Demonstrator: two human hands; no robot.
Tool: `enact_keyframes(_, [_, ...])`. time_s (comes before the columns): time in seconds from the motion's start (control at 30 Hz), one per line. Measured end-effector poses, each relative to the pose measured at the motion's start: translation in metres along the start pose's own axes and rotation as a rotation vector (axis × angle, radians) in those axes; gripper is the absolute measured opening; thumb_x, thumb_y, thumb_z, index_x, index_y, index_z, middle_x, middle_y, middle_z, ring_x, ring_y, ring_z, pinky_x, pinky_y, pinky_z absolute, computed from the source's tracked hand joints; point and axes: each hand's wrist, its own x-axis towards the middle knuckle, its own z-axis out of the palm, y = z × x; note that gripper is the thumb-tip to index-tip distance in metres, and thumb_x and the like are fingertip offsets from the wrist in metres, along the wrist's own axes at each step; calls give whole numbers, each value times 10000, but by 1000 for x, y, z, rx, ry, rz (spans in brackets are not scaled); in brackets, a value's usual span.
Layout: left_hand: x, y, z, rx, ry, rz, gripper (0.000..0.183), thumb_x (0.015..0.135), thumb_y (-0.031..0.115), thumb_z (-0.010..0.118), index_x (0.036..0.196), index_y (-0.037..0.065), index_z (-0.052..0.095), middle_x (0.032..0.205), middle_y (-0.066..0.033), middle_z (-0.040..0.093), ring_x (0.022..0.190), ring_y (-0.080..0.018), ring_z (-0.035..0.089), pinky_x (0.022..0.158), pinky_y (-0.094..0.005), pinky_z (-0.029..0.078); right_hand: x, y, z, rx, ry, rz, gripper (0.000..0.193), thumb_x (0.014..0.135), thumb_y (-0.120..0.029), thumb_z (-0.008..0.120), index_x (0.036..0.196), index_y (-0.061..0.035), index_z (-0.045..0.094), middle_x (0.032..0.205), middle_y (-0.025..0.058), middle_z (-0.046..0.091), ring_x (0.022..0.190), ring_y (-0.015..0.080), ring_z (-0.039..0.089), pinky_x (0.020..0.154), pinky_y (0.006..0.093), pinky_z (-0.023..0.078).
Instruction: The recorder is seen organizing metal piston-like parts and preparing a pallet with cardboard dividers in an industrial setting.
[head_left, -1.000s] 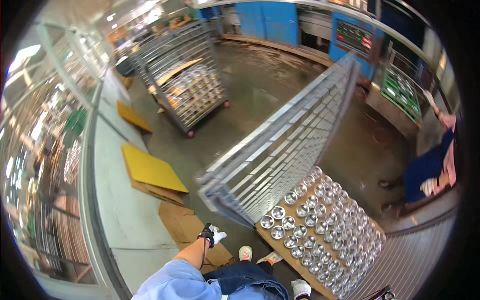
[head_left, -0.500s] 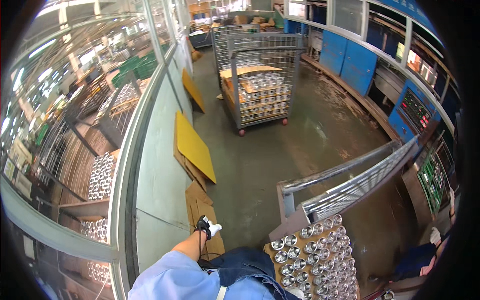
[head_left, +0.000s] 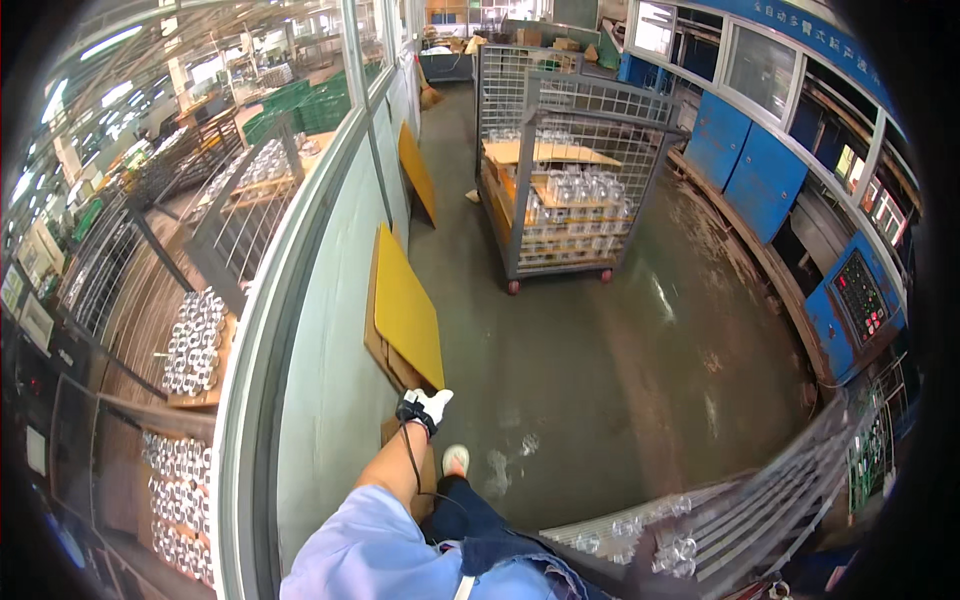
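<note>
My left hand, in a white glove with a black device strapped at the wrist, reaches forward beside the wall. Its thumb and fingers look apart, and nothing shows in them. It is right by the lower corner of a yellow board that leans on the wall with brown sheets behind it; whether they touch I cannot tell. Cardboard lies partly hidden below my forearm. My right hand is out of view. At my lower right, shiny metal cylindrical parts sit behind a blurred metal rack.
A wheeled mesh cart loaded with layers of metal parts stands ahead on the wet-looking floor. Another orange-yellow board leans farther along the wall. Blue cabinets and a control panel line the right side.
My left hand has moved forward to the yellow board's lower corner. My view has shifted; the nearby metal parts have slid lower and are mostly out of view. A foot now shows ahead.
</note>
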Motion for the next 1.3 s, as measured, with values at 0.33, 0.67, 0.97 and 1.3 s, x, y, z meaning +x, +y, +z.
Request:
enact_keyframes(0.33, [254, -46, -13, -1100, -67, -659, 628, 845, 426, 700, 1310, 81, 456, 1292, -129, 557, 908, -281, 624, 656, -386, 547, 115, -148, -157, 220, 96, 299, 173, 894, -233, 531, 954, -152, 672, 856, 123, 664, 807, 280, 642, 725, 395, 506])
enact_keyframes(0.67, [311, -74, 37, -719, -109, -490, 491, 878, 393, 629, 1137, -16, 542, 1008, -199, 630, 789, -305, 653, 547, -408, 562, 132, -176, -197, 368, 254, 510, 140, 883, -228, 553, 922, -171, 675, 801, 97, 652, 764, 253, 635, 706, 371, 501])
enact_keyframes(0.97, [276, -103, 57, -467, -331, -48, 181, 917, 182, 527, 1026, 40, 549, 670, -121, 580, 489, -237, 575, 449, -425, 519, 194, -318, -390, 800, 369, 374, 462, 860, -398, 591, 1186, -73, 630, 1093, 181, 679, 1035, 293, 642, 912, 339, 475])
enact_keyframes(1.3, [157, 45, 9, 487, -859, 244, 451, 843, 369, 507, 1040, 2, 681, 1037, -258, 669, 984, -409, 652, 844, -476, 517, 369, -408, -472, 576, -331, -68, 902, 739, -865, 452, 893, 1, 650, 683, 108, 579, 575, 226, 560, 558, 370, 442])
